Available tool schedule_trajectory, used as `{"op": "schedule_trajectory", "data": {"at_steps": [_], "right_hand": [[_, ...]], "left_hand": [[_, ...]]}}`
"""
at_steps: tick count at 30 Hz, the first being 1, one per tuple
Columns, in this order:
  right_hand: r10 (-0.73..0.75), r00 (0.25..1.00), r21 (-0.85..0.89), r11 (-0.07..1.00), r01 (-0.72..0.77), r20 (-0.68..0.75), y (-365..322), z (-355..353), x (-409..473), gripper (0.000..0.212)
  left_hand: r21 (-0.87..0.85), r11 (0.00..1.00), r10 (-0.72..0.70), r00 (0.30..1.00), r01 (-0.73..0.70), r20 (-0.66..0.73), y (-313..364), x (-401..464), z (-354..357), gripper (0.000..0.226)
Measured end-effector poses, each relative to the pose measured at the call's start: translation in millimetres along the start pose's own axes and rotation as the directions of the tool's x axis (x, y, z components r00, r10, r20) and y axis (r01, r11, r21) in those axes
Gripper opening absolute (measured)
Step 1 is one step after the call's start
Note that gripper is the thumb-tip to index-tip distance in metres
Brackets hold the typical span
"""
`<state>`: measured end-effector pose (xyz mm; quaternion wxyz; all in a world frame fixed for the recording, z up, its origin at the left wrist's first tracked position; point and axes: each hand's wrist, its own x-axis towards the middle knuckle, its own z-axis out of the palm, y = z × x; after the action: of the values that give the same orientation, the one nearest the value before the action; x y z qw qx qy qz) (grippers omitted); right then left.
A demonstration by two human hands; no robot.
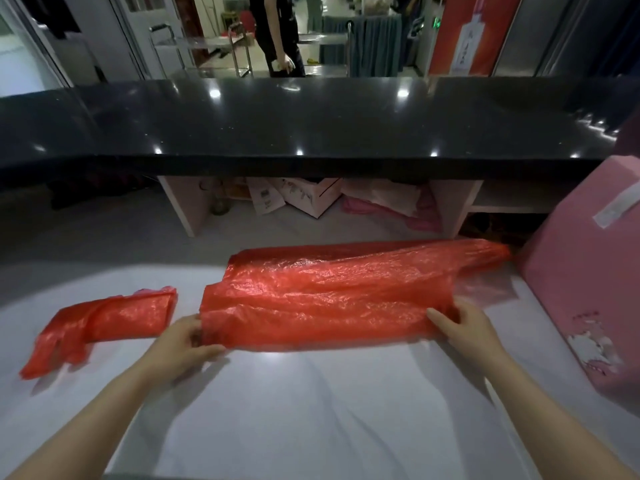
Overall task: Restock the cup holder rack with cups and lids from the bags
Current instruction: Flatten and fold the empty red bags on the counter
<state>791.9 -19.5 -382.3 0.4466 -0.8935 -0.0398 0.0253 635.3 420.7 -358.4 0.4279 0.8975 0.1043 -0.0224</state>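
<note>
Lying flat and crinkled across the white surface [311,410], the large red bag [329,299] stretches from the middle toward the pink box [588,289] at the right, its far end just beside that box; the left hand [180,344] pinches the bag's near left corner between thumb and fingers, so that grip is grasping the bag; the right hand [464,327] rests on the bag's near right edge with its fingers curled round the plastic, grasping it too; a smaller red bag [104,323] lies folded on the surface to the left, apart from the hands; a black counter [311,126] runs across behind, with a person [277,36] standing beyond it.
</note>
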Motion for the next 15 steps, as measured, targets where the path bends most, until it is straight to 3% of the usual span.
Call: {"op": "schedule_trajectory", "data": {"at_steps": [2, 7, 12, 15], "right_hand": [[-0.014, 1.0, 0.034, 0.999, 0.013, 0.022, 3.9, -3.3, 5.9, 0.016], [-0.049, 0.998, 0.224, 0.974, 0.041, 0.028, 16.5, -5.9, 15.5, 0.015], [-0.042, 0.998, 0.141, 0.989, 0.049, -0.05, 27.7, 1.9, 24.0, 0.017], [0.007, 0.993, 0.013, 1.0, -0.005, -0.12, 29.6, 4.5, 33.6, 0.033]], "left_hand": [[-0.007, 0.999, -0.047, 0.996, 0.046, -0.081, 4.5, 5.8, 4.5, 0.015], [-0.013, 0.998, -0.069, 0.937, 0.069, -0.342, 3.6, 5.5, 16.6, 0.011], [-0.15, 0.986, -0.128, 0.884, 0.067, -0.449, 0.3, 3.7, 32.0, 0.014], [-0.147, 0.979, -0.196, 0.863, 0.143, -0.466, -0.6, 10.4, 37.7, 0.008]]}}
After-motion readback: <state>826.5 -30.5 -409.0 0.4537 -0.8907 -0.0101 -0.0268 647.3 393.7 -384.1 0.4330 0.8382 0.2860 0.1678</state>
